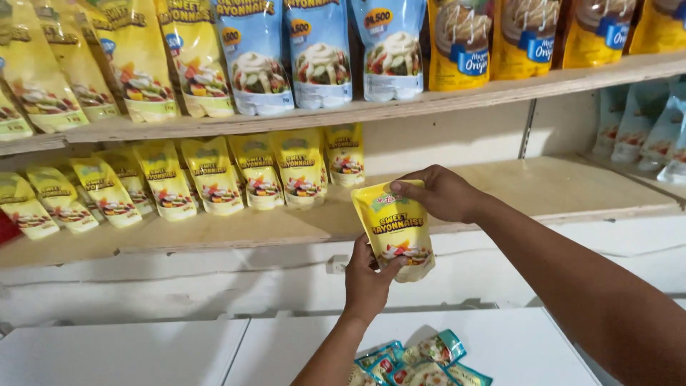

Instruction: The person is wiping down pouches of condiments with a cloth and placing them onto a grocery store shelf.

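Note:
I hold a yellow pouch (395, 227) of sauce with both hands in front of the lower wooden shelf (557, 187). My left hand (366, 280) grips its bottom edge from below. My right hand (441, 191) pinches its top right corner. The pouch stands upright with its printed front facing me. A row of matching yellow pouches (214, 177) leans on the lower shelf to the left, the nearest about a hand's width from the held one.
The upper shelf (357, 111) carries yellow pouches at left, pale blue pouches (318, 53) in the middle and darker yellow ones at right. More blue pouches (657, 132) stand at the far right. Small green and blue sachets (418, 361) lie on a white surface below.

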